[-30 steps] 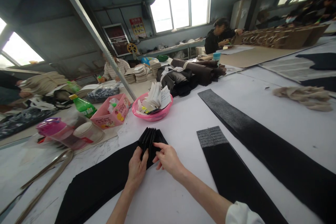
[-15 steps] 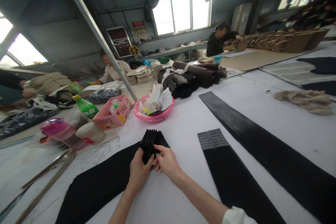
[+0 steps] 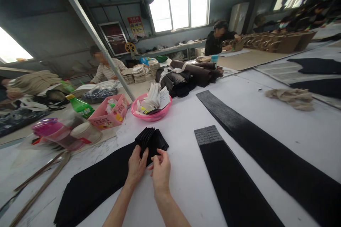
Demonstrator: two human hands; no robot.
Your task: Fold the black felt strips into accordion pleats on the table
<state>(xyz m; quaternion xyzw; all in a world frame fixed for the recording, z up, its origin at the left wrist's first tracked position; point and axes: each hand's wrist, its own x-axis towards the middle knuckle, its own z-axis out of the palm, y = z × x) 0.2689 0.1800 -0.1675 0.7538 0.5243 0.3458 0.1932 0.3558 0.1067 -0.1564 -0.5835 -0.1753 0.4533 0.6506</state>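
Observation:
A stack of black fabric pieces (image 3: 98, 177) lies on the white table, its far end bent back into several fanned folds (image 3: 145, 137). My left hand (image 3: 137, 166) is closed on these folded layers, thumb on the near side. Just right of it, my right hand (image 3: 162, 172) is beside the stack's right edge, fingers loosely bent and apart; nothing shows in them. Whether its fingertips touch the fabric is hard to see. To the right lie two long black fabric stacks, a shorter one (image 3: 226, 173) and a longer one (image 3: 255, 138), both with grey ends.
A pink basin (image 3: 151, 116) holding paper slips stands beyond my hands. Left of it are a pink box (image 3: 109, 111), a green bottle (image 3: 80, 105) and a purple-lidded container (image 3: 57, 133). Dark rolls (image 3: 191, 72) and a beige cloth (image 3: 290, 98) lie farther off. Two co-workers sit behind.
My right hand has drawn back from the folded layers toward the stack's right edge. My left hand keeps its hold on the folds. The view has shifted slightly.

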